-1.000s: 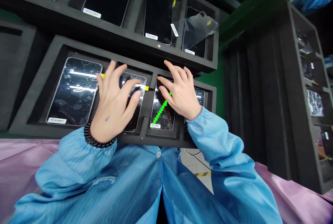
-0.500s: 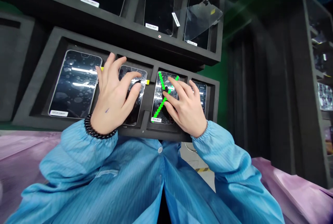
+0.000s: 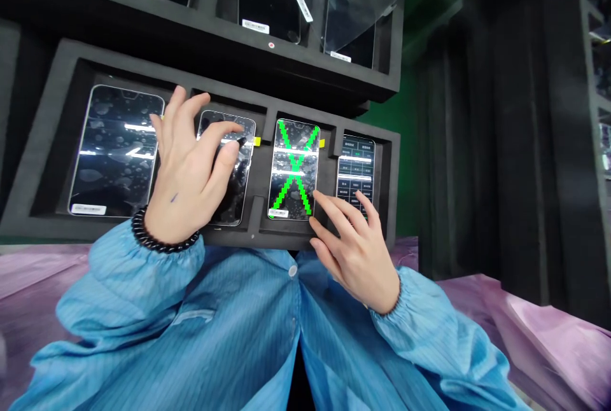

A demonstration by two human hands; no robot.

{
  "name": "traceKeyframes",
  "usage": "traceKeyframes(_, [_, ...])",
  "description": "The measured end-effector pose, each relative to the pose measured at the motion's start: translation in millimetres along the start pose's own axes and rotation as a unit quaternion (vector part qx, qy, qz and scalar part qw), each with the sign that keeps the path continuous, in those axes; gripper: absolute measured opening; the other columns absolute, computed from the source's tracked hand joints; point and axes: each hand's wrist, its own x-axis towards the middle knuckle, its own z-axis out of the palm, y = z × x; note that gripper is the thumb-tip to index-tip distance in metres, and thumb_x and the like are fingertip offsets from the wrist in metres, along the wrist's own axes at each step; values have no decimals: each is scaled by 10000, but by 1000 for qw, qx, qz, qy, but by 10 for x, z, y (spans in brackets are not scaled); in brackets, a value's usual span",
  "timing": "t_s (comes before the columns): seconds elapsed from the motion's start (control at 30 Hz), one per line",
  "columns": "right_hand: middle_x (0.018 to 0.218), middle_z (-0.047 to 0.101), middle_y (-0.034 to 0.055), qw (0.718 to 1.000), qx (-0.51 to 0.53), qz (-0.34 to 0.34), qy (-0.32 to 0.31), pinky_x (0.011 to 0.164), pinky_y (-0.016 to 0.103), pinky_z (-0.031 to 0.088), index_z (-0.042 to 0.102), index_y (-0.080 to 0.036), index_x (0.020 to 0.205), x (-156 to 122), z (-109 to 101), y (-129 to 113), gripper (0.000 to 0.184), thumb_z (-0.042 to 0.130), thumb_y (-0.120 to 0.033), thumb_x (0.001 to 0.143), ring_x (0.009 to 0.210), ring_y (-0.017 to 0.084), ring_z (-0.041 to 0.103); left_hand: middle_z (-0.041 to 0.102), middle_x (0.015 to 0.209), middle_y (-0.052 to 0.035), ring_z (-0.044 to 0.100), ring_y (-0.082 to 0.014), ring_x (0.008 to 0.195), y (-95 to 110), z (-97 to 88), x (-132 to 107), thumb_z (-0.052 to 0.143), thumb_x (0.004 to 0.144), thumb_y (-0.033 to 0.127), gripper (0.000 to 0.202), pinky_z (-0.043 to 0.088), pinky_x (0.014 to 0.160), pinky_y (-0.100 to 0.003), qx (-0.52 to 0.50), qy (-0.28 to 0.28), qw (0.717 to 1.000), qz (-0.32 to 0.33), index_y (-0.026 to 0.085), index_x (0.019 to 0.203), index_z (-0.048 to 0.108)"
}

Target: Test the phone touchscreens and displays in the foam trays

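A black foam tray (image 3: 261, 207) holds several smartphones in a row of recesses. One smartphone (image 3: 294, 166), third from the left, shows a full green X on its dark screen. The index finger of my right hand (image 3: 358, 252) is at that screen's lower right corner, the fingers spread and holding nothing. My left hand (image 3: 188, 169) hovers over the second smartphone (image 3: 241, 188), fingers apart, partly covering it. To its left lies a larger dark smartphone (image 3: 114, 150) with a white label. The smartphone at the right end (image 3: 356, 166) displays a grid menu, its lower part behind my right fingers.
Beyond it, a second black foam tray (image 3: 214, 23) holds more dark phones, with a clear film (image 3: 356, 10) lying across its right end. Yellow tabs (image 3: 257, 141) stick out beside phones. Dark curtain-like panels (image 3: 501, 131) stand at the right; pink fabric (image 3: 529, 309) shows below them.
My right hand has slid down and right along the screen, and the green X now has its lower right stroke. The view has shifted, and my left hand keeps its pose over the second phone.
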Motion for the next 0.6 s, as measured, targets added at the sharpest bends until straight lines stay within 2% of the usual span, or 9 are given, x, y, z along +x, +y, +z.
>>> traceKeyframes(0.07, [1454, 637, 94, 1000, 19, -4, 8, 1187, 553, 317, 755, -194, 874, -8, -21, 2, 353, 462, -292, 1045, 1277, 254, 608, 387, 1611, -86, 181, -352, 1591, -2, 3, -7, 320, 1018, 424, 456, 98, 1301, -668, -6, 4, 1000, 0, 228, 1246, 663])
traceKeyframes(0.13, [1408, 672, 85, 998, 37, -7, 40, 1176, 550, 347, 746, -202, 825, 5, -76, 50, 358, 471, -287, 1038, 1249, 254, 624, 391, 1613, -22, 171, -337, 1598, -11, 12, -13, 287, 1021, 456, 468, 88, 1315, -645, -19, 6, 1000, -7, 302, 1244, 668])
traceKeyframes(0.23, [1395, 672, 108, 993, 57, 21, 104, 1141, 543, 408, 766, -195, 929, -14, -205, 231, 286, 500, -256, 1016, 1244, 275, 619, 394, 1608, -35, 170, -331, 1599, -39, 31, -17, 263, 1027, 484, 496, 89, 1319, -640, -20, 11, 1000, 2, 303, 1257, 664])
traceKeyframes(0.3, [1398, 662, 121, 986, 59, 76, 136, 1131, 539, 430, 765, -191, 1034, -92, -252, 418, 278, 492, -241, 1016, 1260, 287, 606, 395, 1604, -73, 176, -341, 1595, -57, 43, -14, 257, 1034, 484, 517, 115, 1314, -643, -12, 17, 1000, 19, 261, 1272, 658])
traceKeyframes(0.37, [1392, 662, 110, 972, 70, 152, 163, 1134, 532, 440, 736, -206, 1167, -218, -201, 631, 317, 452, -252, 1033, 1282, 282, 595, 397, 1601, -94, 184, -347, 1592, -64, 54, -5, 257, 1041, 471, 523, 149, 1313, -620, -5, 25, 999, 47, 231, 1280, 655])
traceKeyframes(0.43, [1438, 630, 100, 949, 107, 235, 183, 1154, 541, 435, 635, -234, 1362, -356, -41, 830, 388, 415, -309, 1052, 1351, 282, 559, 400, 1593, -131, 190, -345, 1587, -51, 70, 5, 256, 1050, 443, 528, 174, 1312, -595, 2, 35, 995, 89, 185, 1288, 649])
traceKeyframes(0.5, [1588, 481, 119, 917, 177, 305, 185, 1193, 577, 400, 397, -248, 1567, -469, 185, 968, 546, 417, -415, 1048, 1447, 299, 484, 406, 1575, -172, 190, -344, 1584, -12, 97, 13, 253, 1057, 427, 534, 187, 1304, -594, 14, 34, 989, 141, 141, 1282, 644])
traceKeyframes(0.53, [1647, 392, 131, 901, 221, 327, 182, 1206, 584, 386, 283, -249, 1617, -509, 300, 1004, 632, 421, -467, 1040, 1476, 305, 453, 403, 1573, -179, 181, -344, 1586, 15, 115, 16, 255, 1058, 422, 528, 179, 1301, -605, 21, 26, 986, 165, 138, 1284, 638])
traceKeyframes(0.6, [1705, 272, 127, 874, 299, 342, 172, 1248, 579, 329, 145, -256, 1650, -560, 488, 1001, 722, 398, -533, 1034, 1547, 299, 346, 378, 1590, -167, 137, -340, 1599, 80, 154, 20, 280, 1057, 405, 482, 129, 1299, -634, 37, -8, 978, 204, 167, 1310, 615])
